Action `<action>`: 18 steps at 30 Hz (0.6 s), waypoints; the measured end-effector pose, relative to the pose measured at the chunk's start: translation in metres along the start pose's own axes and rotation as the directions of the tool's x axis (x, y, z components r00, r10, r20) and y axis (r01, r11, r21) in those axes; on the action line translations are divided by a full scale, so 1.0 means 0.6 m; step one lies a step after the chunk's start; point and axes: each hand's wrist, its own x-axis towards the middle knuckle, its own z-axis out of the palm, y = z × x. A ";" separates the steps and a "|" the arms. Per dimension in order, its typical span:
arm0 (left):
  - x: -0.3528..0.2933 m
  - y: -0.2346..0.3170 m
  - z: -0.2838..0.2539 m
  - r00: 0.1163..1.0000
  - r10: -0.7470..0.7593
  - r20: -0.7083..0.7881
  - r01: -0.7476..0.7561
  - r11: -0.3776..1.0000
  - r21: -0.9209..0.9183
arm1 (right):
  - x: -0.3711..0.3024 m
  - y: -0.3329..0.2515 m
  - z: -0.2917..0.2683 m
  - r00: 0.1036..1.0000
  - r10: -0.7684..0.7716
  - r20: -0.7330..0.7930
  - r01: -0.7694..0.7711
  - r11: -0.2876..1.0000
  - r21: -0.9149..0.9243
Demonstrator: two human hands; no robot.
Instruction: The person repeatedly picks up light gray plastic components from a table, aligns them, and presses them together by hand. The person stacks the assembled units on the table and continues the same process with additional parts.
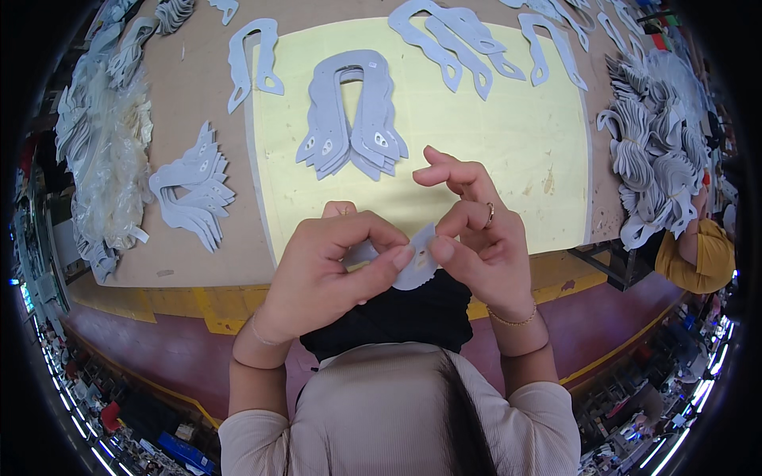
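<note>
Close to my body, above the table's near edge, I pinch a thin light-grey U-shaped cut piece (pixel 413 275) that has small oval holes. My left hand (pixel 321 274) grips it between thumb and forefinger, covering much of it. From the other side, my right hand (pixel 490 250) pinches the same piece near the holes, its other fingers raised and bent. Just beyond my hands, a neat stack of similar grey U-shaped pieces (pixel 321 101) lies on a yellow sheet (pixel 492 198), the ends fanned out.
A fanned pile of grey pieces (pixel 178 176) lies left on the brown table (pixel 178 266). Loose pieces (pixel 444 30) are spread along the far side. Bundles (pixel 659 159) crowd the right edge; clear plastic bags (pixel 123 174) line the left. Another person's yellow sleeve (pixel 710 258) shows at right.
</note>
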 end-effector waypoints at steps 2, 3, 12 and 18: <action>-0.001 0.000 0.002 1.000 0.021 -0.023 -0.020 0.999 0.042 | 0.000 0.002 0.000 1.000 -0.005 -0.006 0.004 1.000 -0.020; -0.001 0.001 0.002 0.999 0.045 -0.018 -0.044 0.997 0.064 | 0.000 0.002 0.000 1.000 -0.007 -0.008 0.006 1.000 -0.029; -0.003 -0.004 0.010 0.987 0.152 -0.049 -0.144 0.978 0.148 | -0.006 0.005 0.016 0.990 -0.076 -0.120 0.055 0.984 -0.172; -0.002 -0.011 0.006 0.996 0.077 -0.044 -0.073 0.993 0.095 | -0.006 0.008 0.014 0.991 -0.080 -0.103 0.060 0.981 -0.185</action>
